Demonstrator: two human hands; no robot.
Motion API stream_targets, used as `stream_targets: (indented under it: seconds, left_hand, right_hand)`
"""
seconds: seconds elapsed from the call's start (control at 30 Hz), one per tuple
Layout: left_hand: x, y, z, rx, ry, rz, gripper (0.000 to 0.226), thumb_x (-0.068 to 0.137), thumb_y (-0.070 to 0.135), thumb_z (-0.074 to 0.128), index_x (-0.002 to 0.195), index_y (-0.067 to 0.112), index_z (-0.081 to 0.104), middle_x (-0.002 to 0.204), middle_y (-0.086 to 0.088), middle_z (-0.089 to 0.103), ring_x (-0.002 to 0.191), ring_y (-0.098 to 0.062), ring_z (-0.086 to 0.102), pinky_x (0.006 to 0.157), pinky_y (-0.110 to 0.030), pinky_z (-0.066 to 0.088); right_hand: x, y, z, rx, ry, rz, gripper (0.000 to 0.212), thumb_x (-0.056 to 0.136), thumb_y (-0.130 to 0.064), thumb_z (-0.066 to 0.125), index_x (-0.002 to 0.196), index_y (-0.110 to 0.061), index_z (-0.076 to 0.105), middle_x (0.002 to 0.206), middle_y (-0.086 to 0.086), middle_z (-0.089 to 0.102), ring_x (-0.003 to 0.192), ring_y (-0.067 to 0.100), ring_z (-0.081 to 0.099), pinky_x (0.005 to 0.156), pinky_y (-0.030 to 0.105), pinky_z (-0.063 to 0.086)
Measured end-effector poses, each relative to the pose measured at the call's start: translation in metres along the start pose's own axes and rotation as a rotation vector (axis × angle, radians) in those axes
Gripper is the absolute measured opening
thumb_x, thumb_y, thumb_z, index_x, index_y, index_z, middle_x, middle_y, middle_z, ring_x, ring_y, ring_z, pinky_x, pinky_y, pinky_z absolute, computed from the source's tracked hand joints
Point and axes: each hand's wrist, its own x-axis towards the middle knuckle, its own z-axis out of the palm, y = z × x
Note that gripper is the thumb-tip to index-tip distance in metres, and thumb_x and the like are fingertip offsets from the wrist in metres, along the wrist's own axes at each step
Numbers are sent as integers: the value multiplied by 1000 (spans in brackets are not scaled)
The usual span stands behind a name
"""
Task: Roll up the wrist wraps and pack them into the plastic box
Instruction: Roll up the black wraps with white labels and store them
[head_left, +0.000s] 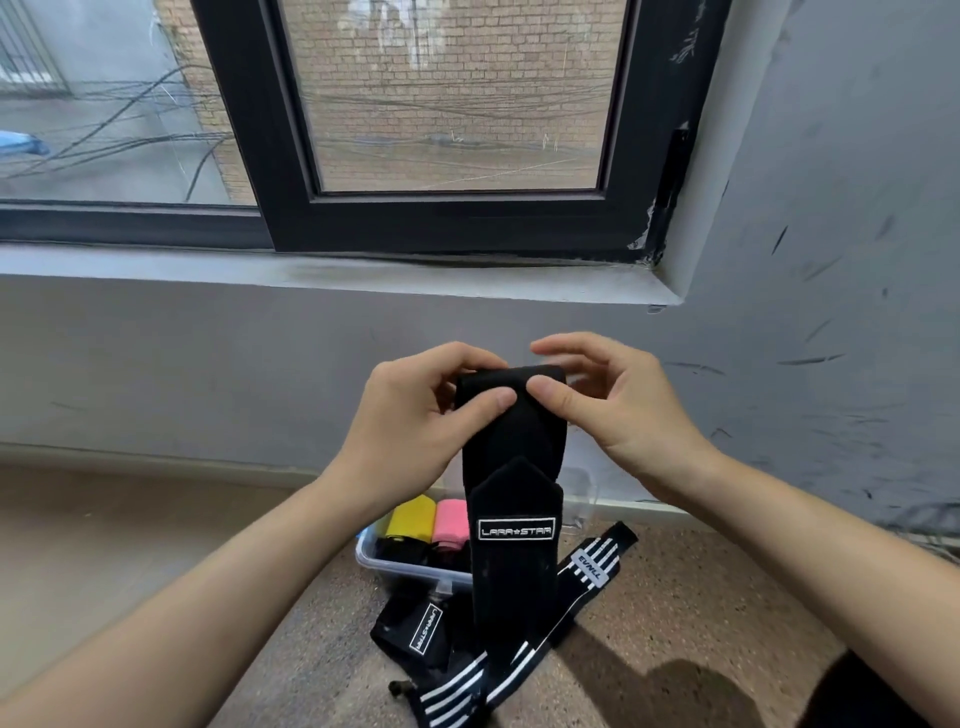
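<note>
A black wrist wrap (511, 447) with a white brand label hangs in the air in front of me. My left hand (415, 415) and my right hand (613, 400) both pinch its folded top end, thumbs on the near side. Below it on the floor stands the clear plastic box (395, 564), holding a yellow roll (413, 516), a pink roll (451, 521) and dark rolls. The hanging wrap hides the box's right part. A black wrap with white stripes (587, 571) and another black wrap (415, 631) lie loose on the floor before the box.
The floor is speckled brown (701, 597). A grey wall (208, 364) rises close behind the box, with a ledge (363, 270) and a black-framed window (457, 213) above. The wall turns a corner on the right.
</note>
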Motion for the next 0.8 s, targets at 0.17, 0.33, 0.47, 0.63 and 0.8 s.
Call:
stream_targets:
  seconds: [0.17,0.33,0.47,0.63,0.8]
  left_hand:
    - [-1,6,5,75,188,-77,15,87,26,81,101,24,77,85,13,75,69,-10,66,66,-31,57]
    - [-5,17,15,52,298,-165,14,87,28,80,101,26,77,82,16,74,72,0,66,70,-23,54]
    - [-9,29,16,-147,178,-163,20,95,24,67,111,24,77,92,13,78,87,-1,74,80,-24,59]
    - [-16,25,16,-121,108,-55,36,90,14,58,120,25,74,103,7,78,101,-11,74,91,-42,59]
    - [-16,20,15,-39,68,93,31,89,1,63,114,13,78,105,6,77,100,-9,73,89,-32,59]
  right_hand:
    - [-13,-1,7,-262,142,-321,35,78,-16,87,111,-22,75,97,-7,69,86,13,67,74,27,55]
    - [-23,-2,22,-136,74,-159,52,81,-16,85,130,-24,68,117,-10,65,108,9,67,85,23,59]
    - [-23,-5,22,83,58,-62,64,75,-17,87,135,-18,65,126,-4,63,118,9,65,92,27,59]
    - [-22,-8,17,15,116,-110,56,70,-30,90,123,-32,71,114,-9,69,109,8,68,90,29,59]
    - [-13,0,6,45,102,-109,37,83,-4,81,115,-22,75,107,-2,76,103,15,72,96,41,57]
